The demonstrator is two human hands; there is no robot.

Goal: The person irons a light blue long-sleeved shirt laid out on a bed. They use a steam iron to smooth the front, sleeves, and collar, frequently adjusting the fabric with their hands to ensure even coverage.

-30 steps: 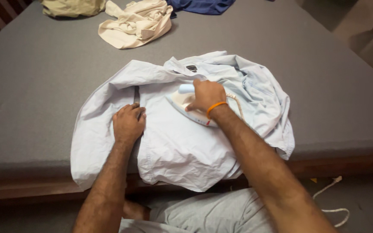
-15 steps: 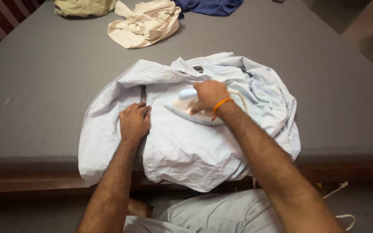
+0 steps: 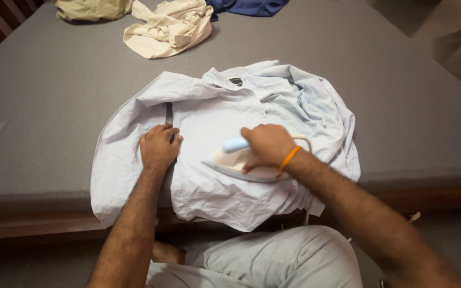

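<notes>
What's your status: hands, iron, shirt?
Right hand grips iron on shirt. Left hand flat, pinning shirt. Cream cloth far back, nothing blocking.

right hand [image 3: 267,145] gripping iron [image 3: 236,160] on shirt [image 3: 214,122]

Hands: two, the left hand [image 3: 158,148] and the right hand [image 3: 268,145]
Irons: one iron [image 3: 230,160]
Pale blue shirts: one pale blue shirt [image 3: 209,120]
Other garments on the grey surface: three, a cream garment [image 3: 169,26], a khaki garment [image 3: 89,8] and a dark blue garment [image 3: 249,6]
Orange wristbands: one orange wristband [image 3: 289,158]
</notes>
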